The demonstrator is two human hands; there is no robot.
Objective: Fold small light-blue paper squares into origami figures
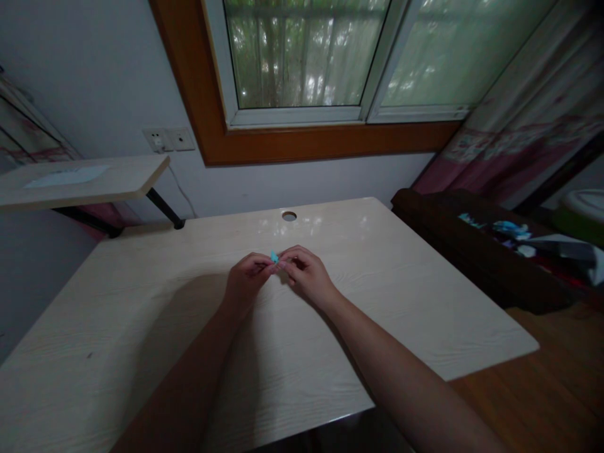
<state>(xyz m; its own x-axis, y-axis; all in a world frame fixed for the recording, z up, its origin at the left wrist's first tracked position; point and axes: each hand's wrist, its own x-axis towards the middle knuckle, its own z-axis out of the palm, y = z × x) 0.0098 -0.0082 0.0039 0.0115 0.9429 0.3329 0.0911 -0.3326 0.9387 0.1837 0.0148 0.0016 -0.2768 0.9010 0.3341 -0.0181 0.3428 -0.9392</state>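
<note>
A small turquoise piece (274,257) shows between my fingertips above the middle of the desk (401,283); it is too small for me to tell its kind. My left hand (246,277) pinches it from the left, thumb and forefinger together. From the other side my right hand (306,270) meets it, its thumb and fingertips closed on the piece too. Most of the piece is covered by the fingers of both hands.
At the left, a raised shelf (127,179) on black legs holds a sheet of paper (68,177). A round cable hole (289,216) lies near the desk's back edge. Right of the desk stands a dark wooden piece of furniture (425,233) with blue and white items on it.
</note>
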